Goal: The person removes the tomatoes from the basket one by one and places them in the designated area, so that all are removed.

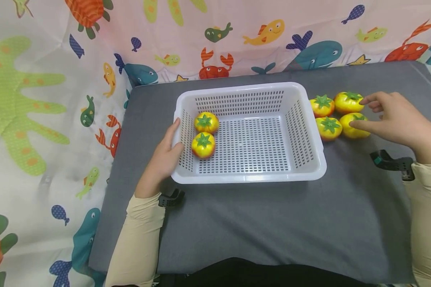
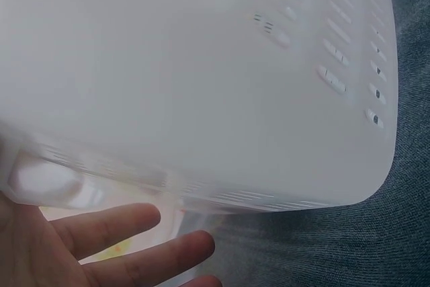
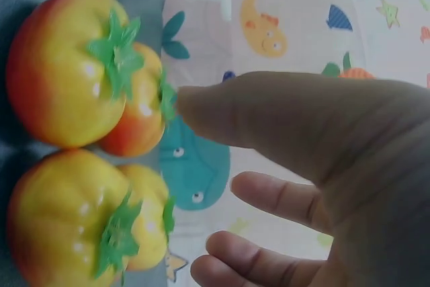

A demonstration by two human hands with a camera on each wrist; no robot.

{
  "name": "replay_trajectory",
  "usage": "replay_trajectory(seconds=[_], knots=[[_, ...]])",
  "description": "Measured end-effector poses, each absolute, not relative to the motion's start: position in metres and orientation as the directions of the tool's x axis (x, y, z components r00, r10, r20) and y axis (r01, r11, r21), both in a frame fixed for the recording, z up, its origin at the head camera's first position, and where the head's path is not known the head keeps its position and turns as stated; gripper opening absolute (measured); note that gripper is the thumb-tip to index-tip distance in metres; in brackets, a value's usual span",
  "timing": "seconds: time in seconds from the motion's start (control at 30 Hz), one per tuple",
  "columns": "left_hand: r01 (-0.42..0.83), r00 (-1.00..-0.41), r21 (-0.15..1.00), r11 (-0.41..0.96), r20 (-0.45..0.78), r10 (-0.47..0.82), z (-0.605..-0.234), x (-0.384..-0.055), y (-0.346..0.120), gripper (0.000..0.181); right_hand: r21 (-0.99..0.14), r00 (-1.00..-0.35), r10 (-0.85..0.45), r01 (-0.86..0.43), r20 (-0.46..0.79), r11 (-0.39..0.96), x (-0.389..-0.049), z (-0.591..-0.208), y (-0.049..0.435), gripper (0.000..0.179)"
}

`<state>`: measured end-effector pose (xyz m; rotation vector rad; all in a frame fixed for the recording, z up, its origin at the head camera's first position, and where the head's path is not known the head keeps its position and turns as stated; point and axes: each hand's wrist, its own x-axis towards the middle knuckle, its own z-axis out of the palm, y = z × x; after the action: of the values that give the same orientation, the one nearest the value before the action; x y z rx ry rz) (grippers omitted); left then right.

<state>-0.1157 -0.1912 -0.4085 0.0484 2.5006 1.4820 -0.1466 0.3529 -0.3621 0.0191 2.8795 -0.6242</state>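
Note:
A white perforated plastic basket (image 1: 249,178) stands on the table. Two yellow-red tomatoes with green star-shaped tops lie at its left end, a rear tomato (image 1: 206,122) and a front tomato (image 1: 203,145). My left hand (image 1: 165,153) holds the basket's left rim, thumb over the edge. Beside the outer wall, in the left wrist view, some of its fingers (image 2: 144,260) stretch out straight. Several more tomatoes (image 1: 329,128) cluster at the basket's right side. Over the right-hand ones hovers my right hand (image 1: 398,117), thumb and fingers apart, nothing between them. In the right wrist view the nearest tomato (image 3: 60,65) is beside the thumb.
Grey cloth covers the table (image 1: 258,227). A curtain (image 1: 186,36) printed with sea animals hangs along the back and left edges. Each forearm has a black wrist strap, the left strap (image 1: 171,198) close to the basket's front left corner.

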Motion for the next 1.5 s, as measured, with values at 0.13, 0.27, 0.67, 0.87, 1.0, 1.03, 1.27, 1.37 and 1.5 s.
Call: replay_trajectory(seconds=[0.13,0.27,0.67,0.87,1.0,1.03,1.27,1.37,1.5], knots=[[-0.095,-0.973,0.873,0.478,-0.184,0.143,-0.408,-0.115,-0.191,0.075,-0.409,-0.984,-0.044,0.030,-0.170,0.912,-0.147,-0.357,0.343,0.072],[-0.098,-0.971,0.873,0.478,-0.190,0.147,-0.407,-0.116,-0.190,0.075,-0.415,-0.986,-0.064,0.004,-0.151,0.910,-0.145,-0.351,0.334,0.070],[-0.082,-0.975,0.878,0.472,-0.168,0.143,-0.409,-0.115,-0.191,0.075,-0.460,-0.983,-0.160,-0.104,-0.086,0.882,-0.154,-0.331,0.295,0.058],[-0.074,-0.975,0.883,0.464,-0.160,0.151,-0.409,-0.115,-0.192,0.076,-0.486,-0.974,-0.207,-0.138,-0.091,0.863,-0.158,-0.323,0.278,0.060],[-0.076,-0.975,0.882,0.465,-0.164,0.152,-0.408,-0.115,-0.191,0.076,-0.492,-0.964,-0.256,-0.192,-0.066,0.849,-0.161,-0.318,0.268,0.058],[-0.076,-0.974,0.882,0.466,-0.165,0.153,-0.408,-0.115,-0.191,0.076,-0.490,-0.962,-0.267,-0.204,-0.062,0.848,-0.162,-0.317,0.265,0.058],[-0.089,-0.974,0.881,0.465,-0.175,0.145,-0.407,-0.115,-0.189,0.075,-0.495,-0.949,-0.305,-0.225,-0.084,0.839,-0.167,-0.314,0.250,0.059],[-0.093,-0.975,0.880,0.467,-0.177,0.138,-0.407,-0.115,-0.189,0.075,-0.493,-0.942,-0.324,-0.242,-0.087,0.836,-0.170,-0.312,0.244,0.058],[-0.099,-0.975,0.880,0.464,-0.178,0.131,-0.406,-0.115,-0.189,0.075,-0.490,-0.933,-0.347,-0.261,-0.092,0.832,-0.173,-0.309,0.234,0.059]])
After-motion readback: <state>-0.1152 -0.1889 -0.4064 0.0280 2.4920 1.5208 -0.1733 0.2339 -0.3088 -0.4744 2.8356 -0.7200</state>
